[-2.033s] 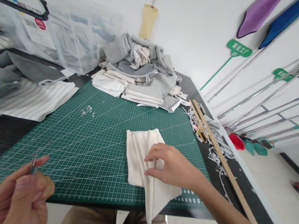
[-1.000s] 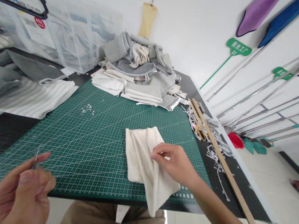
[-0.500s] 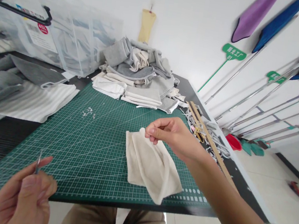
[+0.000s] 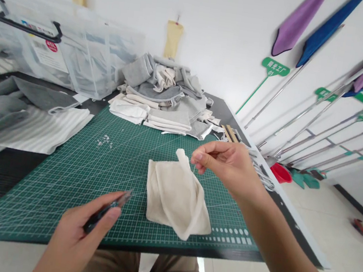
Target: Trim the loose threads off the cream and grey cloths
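My left hand (image 4: 83, 225) is closed around small thread snips (image 4: 106, 211) with a dark handle and short metal blades. Their tips point toward a beige cloth piece (image 4: 173, 193), apart from it, over the green cutting mat (image 4: 68, 192). The cloth lies folded and creased on the mat, one narrow corner standing up at its far side. Just right of that corner, my right hand (image 4: 220, 161) is closed in a pinch. A faint thin thread seems to run between its fingertips and the cloth; most of it is too fine to see.
Grey and white folded cloths (image 4: 172, 103) are piled at the back. A clear plastic box (image 4: 88, 55) stands back left, with grey and striped fabric (image 4: 41, 125) before it. White scraps (image 4: 104, 141) lie on the mat. Cords (image 4: 264, 174) line the right edge; mops (image 4: 290, 79) lean beyond.
My left hand has moved right and toward the cloth, with the snips now showing more fully. My right hand has shifted slightly right, off the cloth's corner, which now stands up.
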`<state>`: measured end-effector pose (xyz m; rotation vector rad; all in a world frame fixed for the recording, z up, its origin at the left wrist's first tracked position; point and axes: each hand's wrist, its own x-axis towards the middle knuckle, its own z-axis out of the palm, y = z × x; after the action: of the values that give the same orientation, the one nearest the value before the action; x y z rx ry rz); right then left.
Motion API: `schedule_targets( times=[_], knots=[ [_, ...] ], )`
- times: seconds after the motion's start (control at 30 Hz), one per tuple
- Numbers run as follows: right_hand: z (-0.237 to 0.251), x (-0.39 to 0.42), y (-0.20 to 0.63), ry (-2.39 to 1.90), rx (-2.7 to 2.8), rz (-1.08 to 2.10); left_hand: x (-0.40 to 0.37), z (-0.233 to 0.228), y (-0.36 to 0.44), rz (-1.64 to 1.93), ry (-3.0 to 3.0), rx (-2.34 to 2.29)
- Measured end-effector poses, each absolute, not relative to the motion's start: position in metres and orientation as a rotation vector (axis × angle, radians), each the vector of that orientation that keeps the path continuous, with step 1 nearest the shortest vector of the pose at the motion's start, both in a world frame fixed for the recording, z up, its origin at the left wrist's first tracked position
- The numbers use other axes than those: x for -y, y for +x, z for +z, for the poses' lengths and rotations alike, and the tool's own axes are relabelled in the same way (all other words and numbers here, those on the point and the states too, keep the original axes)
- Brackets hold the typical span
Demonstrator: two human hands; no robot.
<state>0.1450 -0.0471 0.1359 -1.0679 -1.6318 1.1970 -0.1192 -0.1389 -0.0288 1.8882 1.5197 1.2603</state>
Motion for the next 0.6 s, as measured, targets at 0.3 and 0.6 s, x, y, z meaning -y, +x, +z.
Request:
schedule_targets(
  times=[0.3,0.6],
  knots=[
    [0.13,0.062,0.156,-1.0,1.624,1.248,0.106,0.042,-0.069,1.209,2.221,-1.181],
    [0.13,0.065,0.159,-0.949,1.568,1.303,0.092,0.051,-0.04,1.139,2.316,-1.214]
  ],
)
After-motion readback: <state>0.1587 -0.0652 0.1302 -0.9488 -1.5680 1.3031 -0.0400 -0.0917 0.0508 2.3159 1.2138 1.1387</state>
